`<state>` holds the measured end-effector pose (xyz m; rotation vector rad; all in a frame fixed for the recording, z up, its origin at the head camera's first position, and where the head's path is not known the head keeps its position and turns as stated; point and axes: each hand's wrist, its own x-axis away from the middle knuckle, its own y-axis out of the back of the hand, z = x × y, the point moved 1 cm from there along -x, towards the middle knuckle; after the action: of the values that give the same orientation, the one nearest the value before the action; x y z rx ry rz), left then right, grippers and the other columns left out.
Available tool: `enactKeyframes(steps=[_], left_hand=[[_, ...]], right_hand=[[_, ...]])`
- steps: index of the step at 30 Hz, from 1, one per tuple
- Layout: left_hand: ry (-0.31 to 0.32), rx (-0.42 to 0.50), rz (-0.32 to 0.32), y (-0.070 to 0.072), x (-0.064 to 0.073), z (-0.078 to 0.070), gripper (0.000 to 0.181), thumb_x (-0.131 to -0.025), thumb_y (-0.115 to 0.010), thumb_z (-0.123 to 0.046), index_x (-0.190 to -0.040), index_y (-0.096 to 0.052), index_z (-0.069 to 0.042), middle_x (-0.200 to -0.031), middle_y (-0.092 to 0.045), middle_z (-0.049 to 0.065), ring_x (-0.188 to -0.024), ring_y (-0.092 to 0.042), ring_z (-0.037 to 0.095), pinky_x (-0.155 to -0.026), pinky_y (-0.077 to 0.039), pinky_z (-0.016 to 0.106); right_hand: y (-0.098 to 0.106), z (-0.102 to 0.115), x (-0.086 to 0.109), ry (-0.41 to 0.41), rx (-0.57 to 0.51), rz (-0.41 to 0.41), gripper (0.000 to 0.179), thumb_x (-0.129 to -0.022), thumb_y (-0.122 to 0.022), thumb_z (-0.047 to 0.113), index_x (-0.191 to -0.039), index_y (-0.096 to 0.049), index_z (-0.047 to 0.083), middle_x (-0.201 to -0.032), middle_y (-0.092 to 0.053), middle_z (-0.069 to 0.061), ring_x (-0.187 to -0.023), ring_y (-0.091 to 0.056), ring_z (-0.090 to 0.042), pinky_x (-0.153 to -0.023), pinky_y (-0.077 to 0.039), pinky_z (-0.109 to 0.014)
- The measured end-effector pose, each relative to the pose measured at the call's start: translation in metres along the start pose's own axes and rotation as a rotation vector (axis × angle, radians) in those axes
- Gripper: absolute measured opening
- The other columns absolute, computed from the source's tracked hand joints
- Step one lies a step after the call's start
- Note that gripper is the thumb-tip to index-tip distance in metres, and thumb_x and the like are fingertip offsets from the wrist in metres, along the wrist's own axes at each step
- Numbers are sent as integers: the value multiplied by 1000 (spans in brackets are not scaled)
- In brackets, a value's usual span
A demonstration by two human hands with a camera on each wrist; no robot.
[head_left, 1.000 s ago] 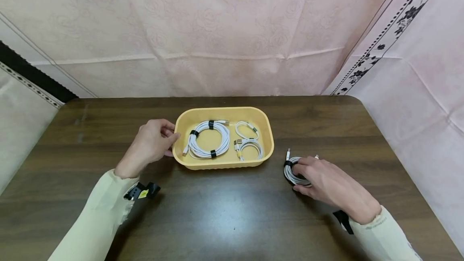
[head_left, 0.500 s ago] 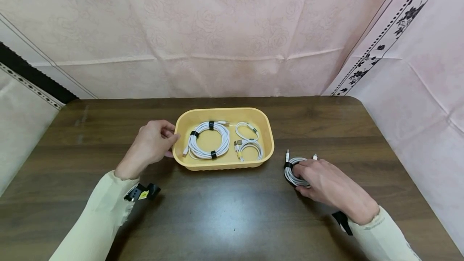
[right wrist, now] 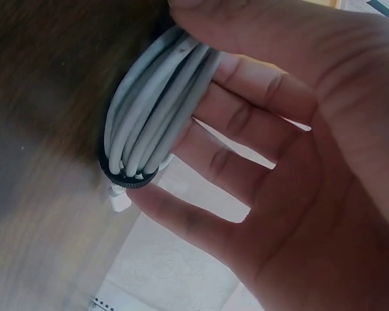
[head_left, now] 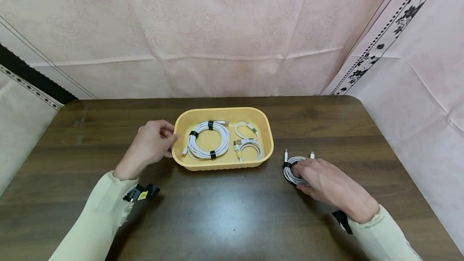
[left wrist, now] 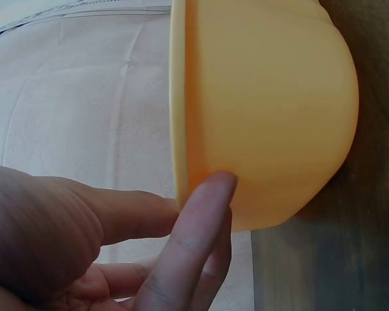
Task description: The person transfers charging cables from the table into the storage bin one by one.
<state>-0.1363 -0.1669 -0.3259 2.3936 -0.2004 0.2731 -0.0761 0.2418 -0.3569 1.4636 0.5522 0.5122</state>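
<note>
A shallow yellow plastic basket [head_left: 268, 148] stands near the middle of the table. My left hand [head_left: 154, 142] pinches its left rim, and in the left wrist view a finger [left wrist: 204, 220] lies against the outer wall. Inside the basket, a large white coiled cable [head_left: 226, 138] with black straps lies on the left. Two smaller cable coils lie on the right, one a small loop [head_left: 236, 128], the other a USB cable [head_left: 259, 148]. Right of the basket, my right hand [head_left: 322, 180] grips a grey-white coiled cable [right wrist: 149, 107] on the tabletop, thumb on one side, fingers on the other. Its two plugs point away from me.
The brown wooden table [head_left: 224, 212] has a far edge against a pale floral cloth [head_left: 217, 43]. Another cloth [head_left: 427, 104] with a dark flower border hangs at the right. Black straps [head_left: 141, 192] sit on both wrists.
The coiled cable in my right hand has turned slightly, its right plug shifting left and showing more clear of the hand. My left hand and the basket stay put.
</note>
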Motion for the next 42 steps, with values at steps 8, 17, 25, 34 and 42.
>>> enactKeyframes(steps=[8, 17, 25, 34, 42], left_hand=[[-8, -1, -5, -1, 0, 0, 33, -104, -58, -15, -129, -57, 6, -109, -65, 22, -75, -71, 16, -71, -67, 36], [-6, -4, -6, 0, 2, 0, 32, -105, -55, -14, -131, -56, 5, -109, -62, 21, -76, -70, 18, -72, -67, 38], [-6, -4, -7, 0, 1, 0, 32, -105, -55, -14, -130, -56, 5, -108, -63, 21, -76, -71, 18, -72, -67, 37], [-6, -6, -7, 0, 1, -1, 32, -105, -56, -14, -130, -56, 6, -108, -63, 21, -76, -71, 18, -72, -67, 37], [-4, -5, -6, 0, 0, 0, 32, -105, -56, -14, -129, -56, 6, -109, -64, 22, -77, -71, 18, -71, -67, 36]], right_hand=[[2, -1, -1, 13, 0, -4, 37, -74, -88, 12, -74, -54, 23, -71, -49, 12, -66, -44, -2, -58, -42, -20], [2, -2, 0, 3, 13, -10, 36, -73, -89, 13, -73, -55, 24, -72, -49, 13, -65, -46, -2, -57, -43, -20], [3, -3, 0, 1, 13, -6, 35, -75, -89, 13, -74, -56, 24, -72, -50, 13, -65, -45, -2, -57, -43, -19], [5, -3, -3, 3, 9, -16, 36, -74, -89, 12, -74, -56, 24, -73, -50, 13, -66, -46, -2, -58, -44, -21], [8, -4, -3, 12, 18, -35, 36, -72, -90, 12, -74, -56, 24, -73, -53, 12, -67, -49, -4, -59, -47, -24]])
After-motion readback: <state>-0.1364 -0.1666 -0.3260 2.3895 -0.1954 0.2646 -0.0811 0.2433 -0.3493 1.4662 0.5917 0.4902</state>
